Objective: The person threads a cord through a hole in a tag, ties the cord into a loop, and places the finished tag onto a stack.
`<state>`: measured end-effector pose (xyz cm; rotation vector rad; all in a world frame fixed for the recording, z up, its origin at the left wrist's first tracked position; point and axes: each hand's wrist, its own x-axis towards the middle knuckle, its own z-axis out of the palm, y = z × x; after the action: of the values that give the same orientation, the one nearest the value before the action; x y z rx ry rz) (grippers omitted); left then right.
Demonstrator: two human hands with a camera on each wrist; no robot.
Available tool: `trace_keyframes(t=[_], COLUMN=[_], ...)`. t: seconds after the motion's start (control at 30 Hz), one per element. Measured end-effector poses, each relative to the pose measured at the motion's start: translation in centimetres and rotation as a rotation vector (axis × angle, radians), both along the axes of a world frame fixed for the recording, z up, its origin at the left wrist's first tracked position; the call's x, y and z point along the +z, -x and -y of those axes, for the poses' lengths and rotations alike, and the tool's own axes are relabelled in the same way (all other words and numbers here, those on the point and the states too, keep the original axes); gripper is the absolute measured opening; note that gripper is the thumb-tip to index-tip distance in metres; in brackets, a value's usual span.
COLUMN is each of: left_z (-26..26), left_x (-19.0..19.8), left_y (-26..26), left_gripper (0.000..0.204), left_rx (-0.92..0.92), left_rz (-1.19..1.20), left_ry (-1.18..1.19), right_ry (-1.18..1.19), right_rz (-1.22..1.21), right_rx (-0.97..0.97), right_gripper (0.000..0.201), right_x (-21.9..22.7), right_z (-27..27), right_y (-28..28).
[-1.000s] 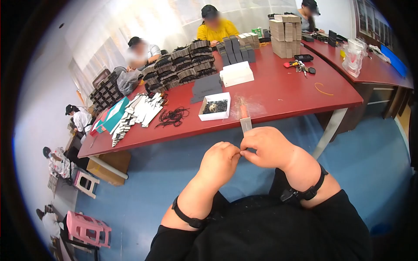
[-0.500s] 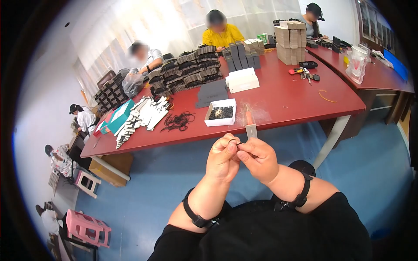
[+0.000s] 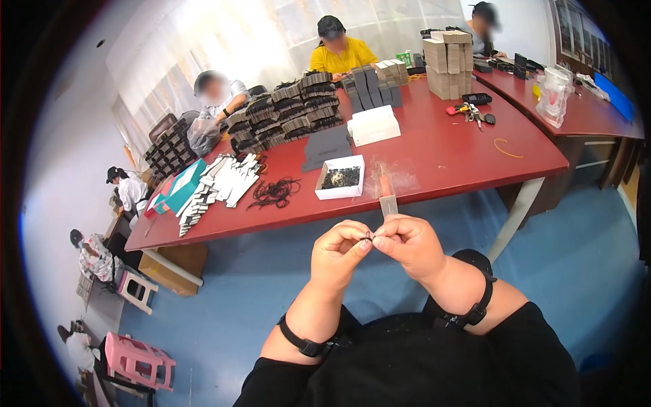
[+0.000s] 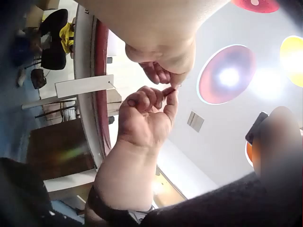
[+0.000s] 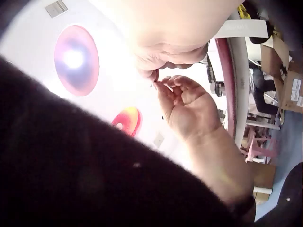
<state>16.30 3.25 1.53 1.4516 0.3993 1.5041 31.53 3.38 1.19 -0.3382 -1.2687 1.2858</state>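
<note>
Both hands have dropped a little lower since half a second ago, fingertips still meeting. Left hand (image 3: 339, 254) and right hand (image 3: 410, 243) pinch a small black elastic loop (image 3: 368, 237) between them, held in mid-air above the lap. From the right hand a flat grey card tag (image 3: 388, 205) sticks upward. Just beyond lies the red tabletop (image 3: 441, 152), with a white box of black pieces (image 3: 340, 178) and a tangle of black cords (image 3: 272, 191) near its front edge.
</note>
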Motion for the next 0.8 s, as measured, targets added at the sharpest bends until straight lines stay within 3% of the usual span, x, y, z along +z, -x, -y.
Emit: trace_keyframes(t=[0.07,0.1,0.17,0.23,0.3,0.37,0.5,0.6,0.63,0.67,0.8], left_z=[0.3,0.5,1.0,1.0,0.8,0.9,1.3,1.1,1.0,0.8,0.6], left_x=[0.5,0.7,1.3,1.5,1.8,1.8,2.3,2.5,2.3,1.9,0.9], left_y=[0.7,1.1,1.5,1.7,1.8,1.7,1.7,1.9,1.8,1.7,1.2], left_gripper=[0.010,0.009,0.011,0.013,0.018,0.016,0.013,0.010,0.010,0.009,0.007], left_rx=[-0.059,-0.119,-0.066,-0.017,0.052,0.025,-0.026,0.093,0.096,0.073,-0.039], left_rz=[-0.045,-0.093,-0.175,-0.262,-0.382,-0.383,-0.504,-0.619,-0.618,-0.544,-0.349], left_ry=[0.027,0.049,-0.025,-0.097,-0.374,-0.368,-0.271,-0.242,-0.244,-0.167,0.075], right_ry=[-0.224,-0.222,-0.373,-0.297,-0.223,-0.091,-0.022,-0.001,-0.066,-0.132,-0.273], right_rz=[0.240,0.244,0.454,0.476,0.498,0.436,0.542,0.632,0.645,0.654,0.678], right_rx=[-0.106,-0.102,-0.146,-0.062,0.019,0.231,0.366,0.325,0.174,0.023,-0.174], right_gripper=[0.007,0.007,0.008,0.008,0.008,0.008,0.008,0.009,0.009,0.010,0.009], right_x=[1.0,1.4,2.3,2.7,2.8,2.4,2.7,3.2,3.4,3.4,2.4], right_z=[0.4,0.5,0.8,0.7,0.4,-0.1,-0.8,-0.5,-0.2,0.0,0.1], right_y=[-1.3,-1.7,-2.3,-2.7,-2.9,-2.9,-3.8,-3.9,-3.7,-3.5,-3.0])
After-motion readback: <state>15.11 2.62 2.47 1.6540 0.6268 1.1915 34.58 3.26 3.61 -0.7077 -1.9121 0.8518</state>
